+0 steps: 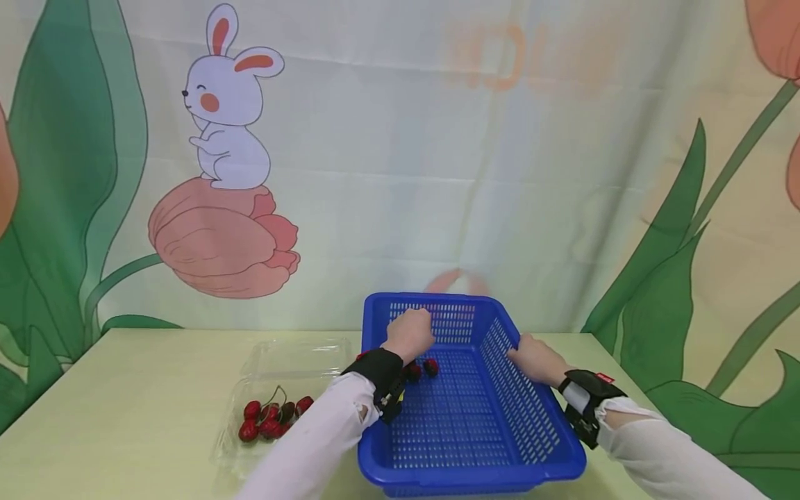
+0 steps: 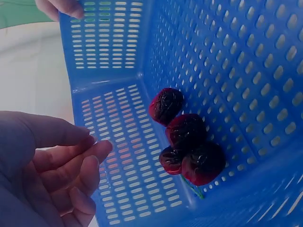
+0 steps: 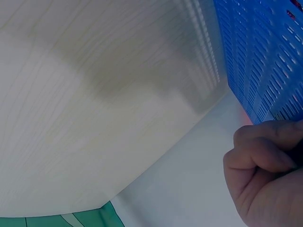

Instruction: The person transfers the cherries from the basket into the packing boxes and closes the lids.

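A blue plastic basket with slotted walls stands in front of me. My right hand grips its right rim, fingers curled over the edge. Over the basket's far left part is my left hand. In the left wrist view its thumb and fingers curl loosely with the tips close together, and no object shows between them. Several dark red cherries lie grouped in the basket below that hand, one with a green stem. In the head view the left hand and wrist partly hide these cherries.
Left of the basket, a clear plastic clamshell box lies with its lid raised back. More red cherries, some with stems, sit inside, partly behind my left sleeve. A printed curtain hangs behind the pale table.
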`<action>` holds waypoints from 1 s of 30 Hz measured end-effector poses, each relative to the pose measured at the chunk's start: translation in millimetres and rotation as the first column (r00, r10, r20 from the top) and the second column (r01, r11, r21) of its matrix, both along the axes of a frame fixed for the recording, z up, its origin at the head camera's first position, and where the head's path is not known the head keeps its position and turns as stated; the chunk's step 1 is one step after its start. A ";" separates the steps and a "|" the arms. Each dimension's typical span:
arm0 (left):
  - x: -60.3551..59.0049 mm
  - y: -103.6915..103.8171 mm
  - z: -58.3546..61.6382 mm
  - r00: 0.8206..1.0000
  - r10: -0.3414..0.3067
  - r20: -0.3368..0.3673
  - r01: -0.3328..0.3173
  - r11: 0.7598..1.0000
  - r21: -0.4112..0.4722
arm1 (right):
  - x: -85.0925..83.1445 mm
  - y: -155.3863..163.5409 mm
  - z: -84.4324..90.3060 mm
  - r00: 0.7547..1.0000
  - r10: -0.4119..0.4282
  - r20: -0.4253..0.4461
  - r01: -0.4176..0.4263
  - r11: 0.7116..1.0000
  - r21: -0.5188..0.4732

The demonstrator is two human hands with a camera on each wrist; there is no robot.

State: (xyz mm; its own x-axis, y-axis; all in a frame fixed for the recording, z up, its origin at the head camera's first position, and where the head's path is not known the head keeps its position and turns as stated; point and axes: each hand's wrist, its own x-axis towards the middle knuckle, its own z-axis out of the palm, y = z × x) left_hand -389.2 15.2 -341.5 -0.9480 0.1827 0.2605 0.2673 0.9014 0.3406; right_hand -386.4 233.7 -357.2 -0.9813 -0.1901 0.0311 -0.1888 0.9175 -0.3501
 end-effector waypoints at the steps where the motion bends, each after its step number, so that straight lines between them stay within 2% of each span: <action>1: -1.3 0.8 -0.4 1.000 0.001 -0.007 -0.001 1.000 -0.009 | -0.3 0.4 0.2 1.000 0.000 -0.001 0.000 1.000 -0.002; 5: -4.2 4.8 -1.2 1.000 0.007 -0.012 -0.007 0.998 -0.060 | -1.5 2.6 0.6 1.000 0.002 -0.001 -0.002 1.000 -0.015; 8: -4.6 8.5 -4.7 1.000 0.028 -0.013 -0.029 0.991 -0.134 | -1.6 4.2 -0.5 1.000 0.009 -0.002 -0.009 1.000 -0.009; 15: -3.1 15.9 -17.0 0.999 0.037 0.019 -0.029 0.949 -0.315 | -1.4 2.6 -3.2 1.000 0.002 0.003 -0.002 1.000 -0.008; 22: -5.4 17.9 -21.7 0.999 0.047 0.014 -0.038 0.924 -0.380 | -0.2 -0.8 -0.1 1.000 0.005 -0.006 -0.005 1.000 0.030; 30: -6.5 17.4 -25.0 0.992 0.040 0.116 0.014 0.903 -0.430 | -1.2 0.3 -1.2 1.000 -0.002 -0.002 0.003 1.000 0.017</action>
